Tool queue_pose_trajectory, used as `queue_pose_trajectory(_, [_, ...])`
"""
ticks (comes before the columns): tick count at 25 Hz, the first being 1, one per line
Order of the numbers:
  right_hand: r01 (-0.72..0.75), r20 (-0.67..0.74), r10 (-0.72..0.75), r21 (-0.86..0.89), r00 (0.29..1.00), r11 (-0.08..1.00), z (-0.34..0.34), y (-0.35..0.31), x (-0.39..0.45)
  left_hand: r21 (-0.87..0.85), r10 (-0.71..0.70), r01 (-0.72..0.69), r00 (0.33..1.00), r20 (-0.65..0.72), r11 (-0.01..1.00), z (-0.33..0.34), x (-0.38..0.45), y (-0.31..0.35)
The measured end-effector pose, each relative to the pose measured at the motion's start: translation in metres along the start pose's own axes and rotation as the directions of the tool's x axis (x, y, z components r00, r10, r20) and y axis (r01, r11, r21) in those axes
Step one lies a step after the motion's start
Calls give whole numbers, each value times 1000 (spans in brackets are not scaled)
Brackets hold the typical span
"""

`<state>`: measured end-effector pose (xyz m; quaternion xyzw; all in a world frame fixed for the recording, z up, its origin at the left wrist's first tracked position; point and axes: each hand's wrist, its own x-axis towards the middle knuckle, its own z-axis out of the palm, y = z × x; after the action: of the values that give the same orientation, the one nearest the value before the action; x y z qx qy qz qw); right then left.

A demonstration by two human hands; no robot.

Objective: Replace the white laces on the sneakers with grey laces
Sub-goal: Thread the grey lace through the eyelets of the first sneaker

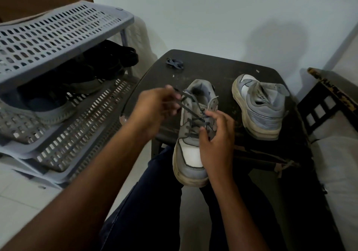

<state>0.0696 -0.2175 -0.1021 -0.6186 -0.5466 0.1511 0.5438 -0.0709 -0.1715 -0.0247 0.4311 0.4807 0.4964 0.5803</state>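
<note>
A grey and white sneaker [190, 153] rests toe toward me at the front edge of a dark table [219, 70], over my lap. A grey lace [190, 105] crosses its lower eyelets. My left hand [155, 107] pinches the lace's loose ends and holds them up to the left of the tongue. My right hand [215, 140] holds the sneaker's right side, its fingertips at the lace by the right eyelets. The second sneaker [261, 105] stands unlaced to the right. A bundled grey lace [175, 63] lies at the table's far left corner.
A grey perforated plastic shoe rack [50, 43] stands on the left with dark shoes [93, 70] on its shelf. A dark wooden chair frame [329, 99] is at the right. My legs in dark trousers [155, 202] are below the table edge.
</note>
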Motion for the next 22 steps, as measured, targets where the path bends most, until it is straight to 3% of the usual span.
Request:
queue_pose_trajectory(2, [-9,-3,9,-3,1000,1000,1,0,1,-326,1,6,1000,22,945,-18,-3,17])
queue_pose_trajectory(6, [-3,-6,3,-10,1000,1000,1,2,1,-460,102,-130,991,-86,878,-49,-9,48])
queue_pose_trajectory(11, [-17,5,17,5,1000,1000,0,2,0,-396,203,-287,949,-242,872,-99,3,77])
queue_pose_trajectory(14, [-7,-31,8,5,999,1000,-2,-3,-1,-107,262,-309,912,-317,945,-112,4,85])
queue_pose_trajectory(16, [116,-136,-113,20,984,993,-6,-17,1,282,300,-261,948,-106,923,-94,-8,77])
queue_pose_trajectory(18, [261,-85,-252,122,964,957,-9,-37,4,548,211,-344,933,292,763,-59,-24,63])
queue_pose_trajectory(20, [277,127,-316,256,940,926,-10,-57,1,561,118,-465,830,544,685,-31,-32,47])
queue_pose_trajectory(22, [238,211,-301,278,930,931,-13,-59,-1,506,149,-492,805,574,708,-26,-27,38])
